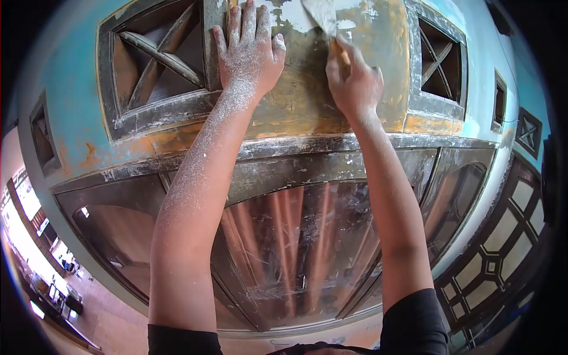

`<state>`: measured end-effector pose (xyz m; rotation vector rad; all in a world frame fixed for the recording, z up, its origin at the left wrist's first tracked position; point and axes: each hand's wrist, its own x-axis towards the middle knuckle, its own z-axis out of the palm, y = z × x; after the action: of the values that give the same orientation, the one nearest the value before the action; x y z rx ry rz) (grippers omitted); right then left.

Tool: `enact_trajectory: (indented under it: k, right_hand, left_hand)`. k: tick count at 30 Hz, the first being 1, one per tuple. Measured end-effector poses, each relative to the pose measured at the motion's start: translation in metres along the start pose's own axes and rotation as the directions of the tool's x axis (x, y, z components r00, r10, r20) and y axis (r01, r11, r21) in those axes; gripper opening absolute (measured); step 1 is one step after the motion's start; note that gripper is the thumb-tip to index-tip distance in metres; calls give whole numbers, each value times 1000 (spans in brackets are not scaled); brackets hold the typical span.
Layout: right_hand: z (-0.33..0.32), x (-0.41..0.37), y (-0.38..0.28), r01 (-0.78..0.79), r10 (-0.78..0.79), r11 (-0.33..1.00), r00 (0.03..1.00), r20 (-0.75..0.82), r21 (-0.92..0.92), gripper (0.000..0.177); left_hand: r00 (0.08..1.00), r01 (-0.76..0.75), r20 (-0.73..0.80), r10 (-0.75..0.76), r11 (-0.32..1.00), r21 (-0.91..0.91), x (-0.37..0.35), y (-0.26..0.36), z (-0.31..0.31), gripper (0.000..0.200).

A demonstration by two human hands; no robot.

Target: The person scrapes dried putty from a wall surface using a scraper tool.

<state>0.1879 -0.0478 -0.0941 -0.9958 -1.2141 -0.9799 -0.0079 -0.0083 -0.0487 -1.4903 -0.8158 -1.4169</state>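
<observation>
At top centre a scraper [322, 13] is gripped in the closed right hand [354, 83], blade laid on the flaking panel [299, 100]; the dusty left hand [248, 53] is spread flat beside it. Scraping is judged under way; a shallow blade angle is called for next.

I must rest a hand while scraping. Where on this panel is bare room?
Free: the ochre strip under the left hand and the right hand, above the grey ledge. Crowded: the top, where the scraper lies beside the left fingers.
</observation>
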Motion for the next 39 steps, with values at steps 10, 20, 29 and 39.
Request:
enact_trajectory:
  k: [10, 20, 29, 39]
  right_hand:
    - [13, 36, -11, 4, -6, 999, 998, -56, -47, 41]
    - [23, 48, -19, 51, -55, 998, 992, -114, -42, 40]
    - [13, 33, -29, 2, 0, 999, 999, 46, -43, 44]
    - [27, 39, -30, 136, -137, 990, 990, -33, -22, 45]
  left_hand:
    - [1000, -28, -14, 28, 999, -27, -3, -4, 1, 70]
    - [999, -36, -41, 34, 997, -62, -6, -3, -3, 72]
    - [994, -67, -85, 72, 996, 62, -6, -14, 19, 70]
    - [996, -31, -79, 33, 999, 27, -9, -10, 16, 71]
